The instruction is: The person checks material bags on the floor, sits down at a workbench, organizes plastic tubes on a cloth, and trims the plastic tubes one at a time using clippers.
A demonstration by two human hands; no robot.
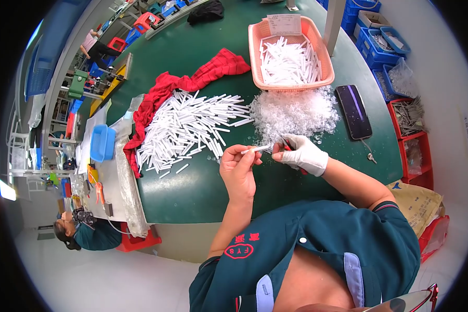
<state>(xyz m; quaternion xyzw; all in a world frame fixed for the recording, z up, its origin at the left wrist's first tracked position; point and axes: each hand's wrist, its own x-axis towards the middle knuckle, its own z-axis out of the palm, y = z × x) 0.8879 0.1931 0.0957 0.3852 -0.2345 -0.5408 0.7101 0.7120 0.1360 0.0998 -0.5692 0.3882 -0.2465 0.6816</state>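
My bare left hand [239, 169] pinches a short white plastic tube [257, 148] between thumb and fingers. In my white-gloved right hand [306, 155] are small red-handled pliers [288, 146]; their dark tip shows near the tube's right end, and the palm hides most of the handles. Whether tip and tube touch I cannot tell. Left of my hands lies a wide heap of white tubes [184, 125], bordered by a crumpled red cloth [164, 89]. Just beyond my hands spreads a pile of small clear plastic bits [295, 113].
A pink basket [329, 73] with white tubes and a paper slip stands at the back, near a metal post [333, 26]. A dark phone [354, 112] lies right on the green table [187, 200]. Blue and red bins line the right side. Another person [91, 231] sits at far left.
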